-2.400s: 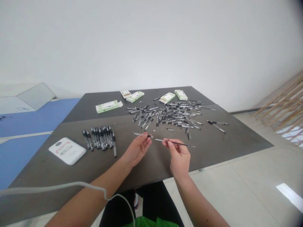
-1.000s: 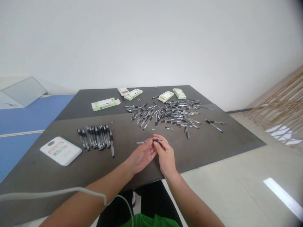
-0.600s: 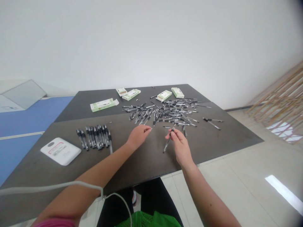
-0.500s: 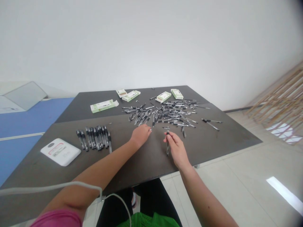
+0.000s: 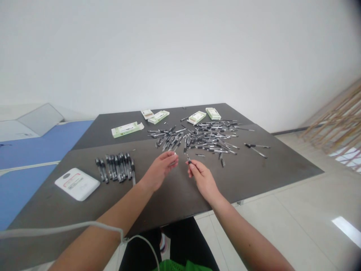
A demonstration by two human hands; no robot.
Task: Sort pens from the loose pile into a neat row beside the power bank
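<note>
In the head view, a slim black-and-clear plastic pen (image 5: 189, 161) points its tip to the far side, clamped in the fingers of the right hand (image 5: 204, 179). The left hand (image 5: 158, 170) has just come back from the dark grey table (image 5: 175, 199), its fingers pinching a tiny white piece (image 5: 175, 153); pen and piece are now both held, near but apart. Beyond lies a loose heap of black-and-clear pens (image 5: 210, 136); left, a neat row of black-gripped pens (image 5: 120, 166).
</note>
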